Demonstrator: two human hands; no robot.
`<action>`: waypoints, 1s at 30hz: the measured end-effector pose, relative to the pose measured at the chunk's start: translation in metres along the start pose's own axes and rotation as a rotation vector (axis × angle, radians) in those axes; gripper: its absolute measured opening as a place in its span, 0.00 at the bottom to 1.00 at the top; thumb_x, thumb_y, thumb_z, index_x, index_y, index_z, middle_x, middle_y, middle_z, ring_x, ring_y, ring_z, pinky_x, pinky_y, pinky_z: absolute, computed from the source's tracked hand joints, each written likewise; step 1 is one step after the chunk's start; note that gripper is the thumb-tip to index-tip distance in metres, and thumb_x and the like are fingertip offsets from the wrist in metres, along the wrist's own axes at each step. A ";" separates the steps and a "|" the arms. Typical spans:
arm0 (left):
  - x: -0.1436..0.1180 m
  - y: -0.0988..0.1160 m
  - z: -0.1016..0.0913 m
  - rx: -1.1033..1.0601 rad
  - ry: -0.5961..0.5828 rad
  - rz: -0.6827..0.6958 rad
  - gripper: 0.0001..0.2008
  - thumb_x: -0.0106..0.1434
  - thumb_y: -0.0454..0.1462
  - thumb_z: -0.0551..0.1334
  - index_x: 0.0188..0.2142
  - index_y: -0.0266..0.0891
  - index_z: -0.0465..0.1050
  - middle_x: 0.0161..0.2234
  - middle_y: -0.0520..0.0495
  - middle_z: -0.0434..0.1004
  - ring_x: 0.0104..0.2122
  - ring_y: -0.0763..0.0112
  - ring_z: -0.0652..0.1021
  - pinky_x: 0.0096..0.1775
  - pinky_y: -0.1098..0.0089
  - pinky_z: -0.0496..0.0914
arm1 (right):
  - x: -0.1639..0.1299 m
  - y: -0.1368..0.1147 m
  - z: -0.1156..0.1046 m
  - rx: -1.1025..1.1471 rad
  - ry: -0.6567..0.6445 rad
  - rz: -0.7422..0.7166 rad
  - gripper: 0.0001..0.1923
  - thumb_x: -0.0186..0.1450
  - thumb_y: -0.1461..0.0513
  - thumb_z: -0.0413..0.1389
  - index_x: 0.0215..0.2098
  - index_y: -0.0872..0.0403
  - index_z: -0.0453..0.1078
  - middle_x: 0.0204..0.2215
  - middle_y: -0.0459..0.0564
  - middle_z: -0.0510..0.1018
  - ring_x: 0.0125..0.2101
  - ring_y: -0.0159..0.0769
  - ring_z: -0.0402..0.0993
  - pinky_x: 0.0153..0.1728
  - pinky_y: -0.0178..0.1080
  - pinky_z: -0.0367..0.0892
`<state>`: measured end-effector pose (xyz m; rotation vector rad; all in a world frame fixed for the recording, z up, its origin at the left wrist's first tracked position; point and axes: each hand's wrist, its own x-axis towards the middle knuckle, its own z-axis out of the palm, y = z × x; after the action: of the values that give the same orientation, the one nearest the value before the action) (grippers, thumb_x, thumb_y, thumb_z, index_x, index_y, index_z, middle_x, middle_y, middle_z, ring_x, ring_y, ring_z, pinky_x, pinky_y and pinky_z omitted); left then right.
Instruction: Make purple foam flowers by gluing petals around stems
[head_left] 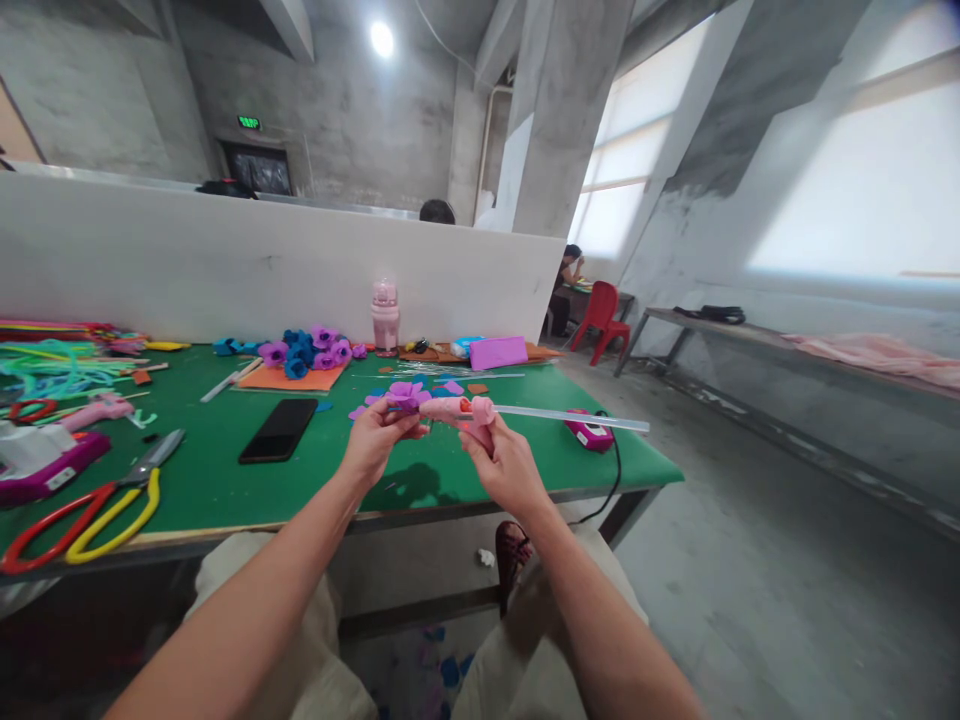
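My left hand (379,440) is closed round the base of a purple paper flower (409,394), held above the green table (457,470). Wrapped round the grip of a pink hot glue gun (474,412) is my right hand (506,465). The gun's nozzle points left and meets the flower's edge; whether it touches I cannot tell. A long clear glue stick (577,416) sticks out of the gun's back. Purple and blue petals (452,388) lie on the table behind my hands.
Scissors (124,495) with red and yellow handles and a black phone (278,430) lie left. Finished flowers (300,353) rest on orange sheets. A pink bottle (385,318) stands by the white partition (300,265). A magenta power strip (589,430) with a cord sits right.
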<state>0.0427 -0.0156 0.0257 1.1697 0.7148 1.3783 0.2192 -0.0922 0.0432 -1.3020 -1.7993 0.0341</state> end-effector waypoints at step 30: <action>0.000 -0.006 -0.002 0.089 -0.037 0.086 0.14 0.46 0.37 0.70 0.32 0.36 0.71 0.25 0.52 0.77 0.24 0.69 0.78 0.30 0.68 0.72 | 0.001 0.000 -0.005 -0.065 -0.099 0.017 0.21 0.65 0.56 0.46 0.53 0.57 0.63 0.42 0.58 0.78 0.47 0.48 0.72 0.44 0.42 0.66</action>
<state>0.0434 -0.0139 0.0201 1.3064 0.7129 1.4036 0.2220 -0.0938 0.0469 -1.3832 -1.8866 0.0510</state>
